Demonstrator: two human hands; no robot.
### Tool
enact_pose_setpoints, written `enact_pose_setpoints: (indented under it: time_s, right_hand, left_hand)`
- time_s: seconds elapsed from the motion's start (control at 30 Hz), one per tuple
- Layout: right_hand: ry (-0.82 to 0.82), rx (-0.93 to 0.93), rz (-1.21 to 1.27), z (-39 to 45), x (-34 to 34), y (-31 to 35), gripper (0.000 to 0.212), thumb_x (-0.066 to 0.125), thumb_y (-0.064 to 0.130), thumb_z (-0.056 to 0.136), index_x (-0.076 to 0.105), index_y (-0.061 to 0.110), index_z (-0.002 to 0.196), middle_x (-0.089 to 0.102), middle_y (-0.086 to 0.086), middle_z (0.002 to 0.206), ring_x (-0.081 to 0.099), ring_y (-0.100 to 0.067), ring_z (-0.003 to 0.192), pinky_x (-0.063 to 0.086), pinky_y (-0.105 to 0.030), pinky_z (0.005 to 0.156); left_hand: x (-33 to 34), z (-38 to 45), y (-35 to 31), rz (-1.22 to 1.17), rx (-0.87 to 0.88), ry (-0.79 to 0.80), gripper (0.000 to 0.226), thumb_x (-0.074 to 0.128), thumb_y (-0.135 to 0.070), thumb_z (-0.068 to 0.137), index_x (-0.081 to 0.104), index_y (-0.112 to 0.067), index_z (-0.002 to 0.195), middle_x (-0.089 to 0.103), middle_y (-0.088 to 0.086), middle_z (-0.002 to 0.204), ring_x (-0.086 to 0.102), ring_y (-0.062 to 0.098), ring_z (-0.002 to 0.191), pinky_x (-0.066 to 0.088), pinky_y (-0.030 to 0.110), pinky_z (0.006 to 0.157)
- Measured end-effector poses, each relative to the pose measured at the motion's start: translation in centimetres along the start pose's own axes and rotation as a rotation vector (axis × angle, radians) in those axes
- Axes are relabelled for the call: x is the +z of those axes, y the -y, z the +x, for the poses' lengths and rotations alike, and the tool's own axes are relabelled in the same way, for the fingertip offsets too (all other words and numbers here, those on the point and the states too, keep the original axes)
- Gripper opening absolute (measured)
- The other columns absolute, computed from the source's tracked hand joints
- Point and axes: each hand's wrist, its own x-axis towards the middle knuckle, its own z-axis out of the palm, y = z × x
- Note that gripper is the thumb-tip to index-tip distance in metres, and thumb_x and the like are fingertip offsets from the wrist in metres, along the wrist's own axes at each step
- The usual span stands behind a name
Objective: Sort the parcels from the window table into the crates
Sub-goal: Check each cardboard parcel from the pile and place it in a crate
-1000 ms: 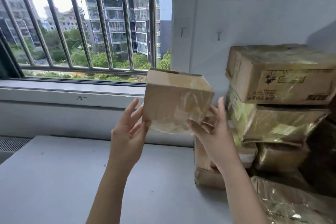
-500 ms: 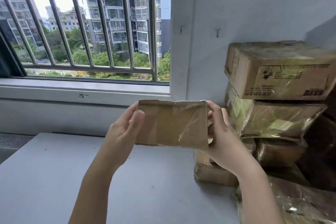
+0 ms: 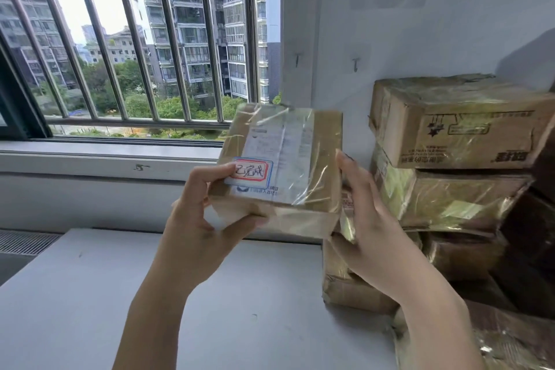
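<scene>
Left hand (image 3: pixel 195 219): thumb on the top face at the near-left corner of the parcel (image 3: pixel 282 171), fingers curled under its near edge. It grips the parcel's left end.

Parcel: held in the air between both hands, above the far edge of the grey table (image 3: pixel 90 294), not touching it. Small brown cardboard box wrapped in glossy clear tape that catches the light. Top face is tilted toward the camera. A white shipping label (image 3: pixel 279 153) runs along the top face; print too small to read. At the label's near-left end, a sticker (image 3: pixel 250 173) with a blue and red border and handwritten characters.

Right hand (image 3: pixel 366 219): fingers extended along the parcel's right side, palm against it, fingertips up near the top edge. It presses and supports that end rather than wrapping round it.

Stack of taped cardboard boxes (image 3: pixel 450 159): occupies the table's right side, against the white wall (image 3: pixel 420 39), several high, the top box with dark printing on its front. The right hand is just beside the stack. More taped parcels lie at the near right corner.

Open room: the table's left and middle area is bare grey surface from the near edge to the far edge. Beyond the far edge, a window sill (image 3: pixel 105 159) and barred window (image 3: pixel 135 39).
</scene>
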Motion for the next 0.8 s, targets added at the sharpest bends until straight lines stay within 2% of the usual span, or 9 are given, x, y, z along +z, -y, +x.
enact_pose_setpoints:
  time_s: [0.07, 0.1, 0.2, 0.3, 0.43, 0.6, 0.7, 0.73, 0.8]
  right_hand:
    - [0.035, 0.013, 0.099, -0.1, 0.2, 0.4, 0.114, 0.070, 0.008, 0.083, -0.014, 0.066, 0.134, -0.002, 0.026, 0.156, 0.010, 0.026, 0.128, 0.018, 0.005, 0.097]
    - [0.033, 0.016, 0.116, 0.0, 0.4, 0.7, 0.113, 0.070, 0.010, 0.084, -0.013, 0.068, 0.132, -0.002, 0.022, 0.157, 0.004, 0.027, 0.129, 0.013, 0.009, 0.092]
    - [-0.020, -0.003, 0.091, 0.1, 0.9, 0.9, 0.112, 0.072, 0.008, 0.082, -0.009, 0.066, 0.135, 0.004, 0.011, 0.160, 0.005, 0.021, 0.136, 0.012, 0.010, 0.091]
    - [-0.057, -0.001, 0.099, -0.1, 0.9, 1.0, 0.106, 0.072, 0.008, 0.083, -0.002, 0.062, 0.137, 0.011, 0.009, 0.159, 0.003, 0.033, 0.125, 0.010, 0.011, 0.090]
    - [-0.092, -0.008, 0.098, -0.1, 1.6, 1.0, 0.105, 0.073, 0.007, 0.082, 0.002, 0.057, 0.141, 0.013, 0.007, 0.158, 0.006, 0.028, 0.129, 0.011, 0.009, 0.094]
    - [-0.093, -0.024, 0.136, 1.0, 2.8, 1.7, 0.108, 0.073, 0.009, 0.082, -0.003, 0.064, 0.137, 0.019, 0.006, 0.156, 0.025, 0.010, 0.133, 0.023, -0.004, 0.105]
    - [-0.140, -0.052, 0.113, 2.4, 4.4, 3.4, 0.100, 0.073, 0.011, 0.081, 0.006, 0.055, 0.141, 0.021, 0.003, 0.157, 0.039, 0.002, 0.122, 0.049, -0.032, 0.095]
    - [-0.170, -0.063, 0.110, 2.9, 5.2, 4.1, 0.097, 0.074, 0.010, 0.080, 0.010, 0.048, 0.143, 0.022, 0.000, 0.157, 0.041, -0.004, 0.121, 0.052, -0.037, 0.091]
    - [-0.195, -0.089, 0.136, 3.7, 6.9, 5.7, 0.094, 0.074, 0.007, 0.080, 0.014, 0.042, 0.143, 0.021, -0.003, 0.158, 0.047, -0.013, 0.122, 0.052, -0.036, 0.090]
  left_hand:
    - [0.4, 0.1, 0.0, 0.062, 0.106, -0.011, 0.045, 0.078, -0.023, 0.073, 0.049, -0.028, 0.107, 0.062, -0.005, 0.126, 0.064, 0.013, 0.109, 0.053, 0.024, 0.086]
    - [0.6, 0.1, 0.0, 0.082, 0.148, -0.026, 0.041, 0.076, -0.014, 0.075, 0.048, -0.020, 0.104, 0.059, 0.004, 0.130, 0.063, 0.014, 0.111, 0.052, 0.021, 0.087]
    - [0.9, 0.0, -0.4, 0.097, 0.200, -0.064, 0.037, 0.071, -0.002, 0.075, 0.046, -0.014, 0.099, 0.053, 0.013, 0.135, 0.061, 0.015, 0.115, 0.050, 0.017, 0.087]
    - [1.0, -0.4, -0.5, 0.126, 0.203, -0.067, 0.038, 0.072, -0.002, 0.075, 0.047, -0.014, 0.101, 0.052, 0.015, 0.137, 0.061, 0.016, 0.116, 0.051, 0.019, 0.089]
    - [0.9, -1.0, -0.4, 0.158, 0.182, -0.071, 0.041, 0.073, -0.002, 0.075, 0.049, -0.018, 0.104, 0.050, 0.015, 0.140, 0.060, 0.018, 0.118, 0.053, 0.026, 0.090]
    - [-0.5, -1.3, -0.4, 0.267, 0.131, -0.083, 0.048, 0.073, -0.006, 0.076, 0.046, -0.020, 0.113, 0.049, 0.012, 0.142, 0.059, 0.015, 0.118, 0.053, 0.024, 0.090]
    - [-1.7, -2.0, -0.5, 0.363, 0.035, -0.168, 0.078, 0.070, -0.011, 0.077, 0.029, -0.026, 0.141, 0.043, -0.013, 0.145, 0.049, -0.004, 0.124, 0.047, 0.012, 0.091]
    - [-2.3, -2.3, -0.5, 0.399, 0.012, -0.186, 0.085, 0.068, -0.012, 0.077, 0.021, -0.030, 0.145, 0.043, -0.015, 0.145, 0.048, -0.003, 0.124, 0.047, 0.011, 0.089]
    - [-3.9, -3.3, -0.2, 0.497, -0.023, -0.210, 0.091, 0.071, -0.008, 0.078, 0.016, -0.034, 0.147, 0.047, 0.002, 0.144, 0.055, 0.014, 0.121, 0.048, 0.015, 0.083]
